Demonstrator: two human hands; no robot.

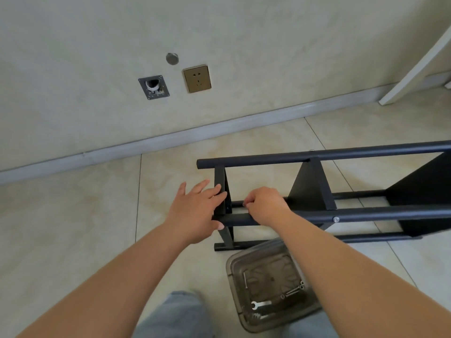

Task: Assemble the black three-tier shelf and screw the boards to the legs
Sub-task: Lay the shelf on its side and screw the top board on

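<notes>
The black shelf (317, 186) lies on its side on the tiled floor (73, 228), near the wall and its grey skirting board (170, 140), and runs out of frame at the right edge. It is matt black throughout: round tubular legs run left to right, and flat boards stand on edge between them. Three boards are visible: an end board (220, 191) close to the leg tips, a middle board (310, 189), and a third, partly cut off at the right. A silver screw head (336, 219) shows on the near upper leg (378, 213) where the middle board meets it. The left hand (195, 208) lies with fingers straight and spread against the end board, thumb at the tip of the near leg. The right hand (264, 206) rests on that same leg just right of the end board, fingers curled together at their tips; whatever they pinch is too small to make out. A clear plastic tray (271, 284) sits on the floor just beside the shelf, toward the person, holding a small silver wrench (261, 304) and several long bolts (294, 291). A wall socket (197, 78) is mounted on the wall above.
</notes>
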